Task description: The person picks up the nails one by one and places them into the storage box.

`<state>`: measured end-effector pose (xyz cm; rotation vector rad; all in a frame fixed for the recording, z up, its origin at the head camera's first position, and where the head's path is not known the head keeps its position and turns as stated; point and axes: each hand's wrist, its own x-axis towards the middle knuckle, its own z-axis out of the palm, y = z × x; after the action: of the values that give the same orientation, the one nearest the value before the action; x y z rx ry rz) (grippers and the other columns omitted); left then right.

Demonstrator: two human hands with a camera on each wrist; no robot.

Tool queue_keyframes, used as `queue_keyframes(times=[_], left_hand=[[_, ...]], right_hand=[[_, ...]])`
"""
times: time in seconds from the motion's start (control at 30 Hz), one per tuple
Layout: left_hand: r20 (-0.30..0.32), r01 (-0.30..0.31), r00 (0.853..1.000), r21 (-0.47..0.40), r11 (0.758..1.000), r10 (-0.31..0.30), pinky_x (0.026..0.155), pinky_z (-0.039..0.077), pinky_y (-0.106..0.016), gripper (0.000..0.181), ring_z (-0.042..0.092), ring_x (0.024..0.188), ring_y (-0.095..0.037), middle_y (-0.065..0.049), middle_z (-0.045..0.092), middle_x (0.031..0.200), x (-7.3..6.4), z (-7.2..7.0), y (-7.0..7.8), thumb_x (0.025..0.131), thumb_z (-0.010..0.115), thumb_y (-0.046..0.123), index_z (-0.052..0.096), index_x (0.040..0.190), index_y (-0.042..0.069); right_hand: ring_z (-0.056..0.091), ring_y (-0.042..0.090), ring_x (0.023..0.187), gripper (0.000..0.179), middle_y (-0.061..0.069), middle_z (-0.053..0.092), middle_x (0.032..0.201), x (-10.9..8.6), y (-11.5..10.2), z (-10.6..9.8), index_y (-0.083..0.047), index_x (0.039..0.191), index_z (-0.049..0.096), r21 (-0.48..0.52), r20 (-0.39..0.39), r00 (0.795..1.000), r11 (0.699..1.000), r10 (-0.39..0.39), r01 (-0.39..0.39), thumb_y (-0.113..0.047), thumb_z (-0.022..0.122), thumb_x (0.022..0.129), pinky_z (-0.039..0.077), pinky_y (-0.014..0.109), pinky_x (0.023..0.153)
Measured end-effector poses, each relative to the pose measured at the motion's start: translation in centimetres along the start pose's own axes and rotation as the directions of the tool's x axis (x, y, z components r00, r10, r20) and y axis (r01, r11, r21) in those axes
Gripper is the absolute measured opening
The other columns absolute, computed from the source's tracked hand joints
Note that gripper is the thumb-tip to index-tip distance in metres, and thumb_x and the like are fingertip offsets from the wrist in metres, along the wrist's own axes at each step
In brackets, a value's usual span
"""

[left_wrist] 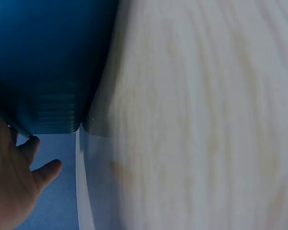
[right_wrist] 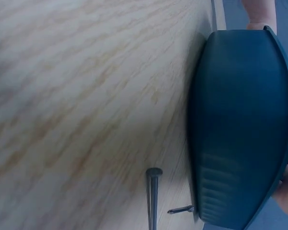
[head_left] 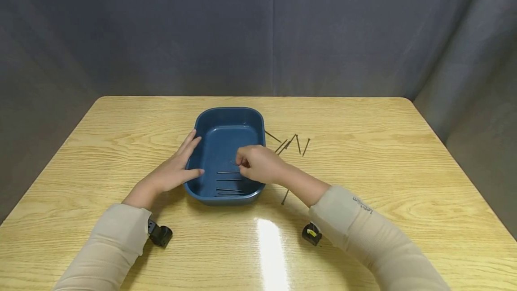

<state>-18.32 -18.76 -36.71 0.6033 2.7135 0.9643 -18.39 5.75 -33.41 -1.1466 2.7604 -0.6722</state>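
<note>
1. While my left hand point(head_left: 173, 172) lies with fingers spread at the left rim of the blue bin point(head_left: 226, 201), light, steady pressure should stop it sliding.
2. My right hand point(head_left: 262, 164) is curled over the bin's right side; whether its fingertips pinch a nail, I cannot tell.
3. Inside, nails point(head_left: 228, 172) lie roughly parallel at the near end; loose nails point(head_left: 306, 147) lie scattered on the table point(head_left: 363, 147) to the right.
4. Releasing low and level would, I judge, best spare that row.
</note>
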Motion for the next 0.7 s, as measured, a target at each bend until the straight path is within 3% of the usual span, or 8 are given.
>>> queue_keyframes(times=[0.23,0.7], left_hand=[[0.007,0.001,1.0,-0.008,1.0,-0.001,0.09,0.023,-0.057,0.079,0.004,0.128,-0.031,0.009,-0.017,0.141,0.0,0.0,0.1,0.081,0.055,0.027,0.004,0.14,0.014],[0.008,0.012,1.0,0.0,1.0,-0.012,0.091,0.023,-0.056,0.079,0.005,0.128,-0.031,0.008,-0.016,0.142,0.0,-0.1,0.1,0.081,0.055,0.027,0.004,0.14,0.013]], right_hand=[[0.045,0.01,0.065,0.005,-0.004,0.05,0.069,1.0,-0.2,0.2,-0.01,0.082,0.056,-0.095,0.074,0.997,0.995,0.011,-0.004,-0.01,0.055,0.077,0.038,0.023,0.059],[0.046,0.011,0.062,0.004,-0.004,0.05,0.067,3.2,-0.4,0.8,-0.009,0.079,0.058,-0.159,0.197,0.979,0.987,0.051,-0.019,-0.008,0.055,0.077,0.037,0.022,0.054]])
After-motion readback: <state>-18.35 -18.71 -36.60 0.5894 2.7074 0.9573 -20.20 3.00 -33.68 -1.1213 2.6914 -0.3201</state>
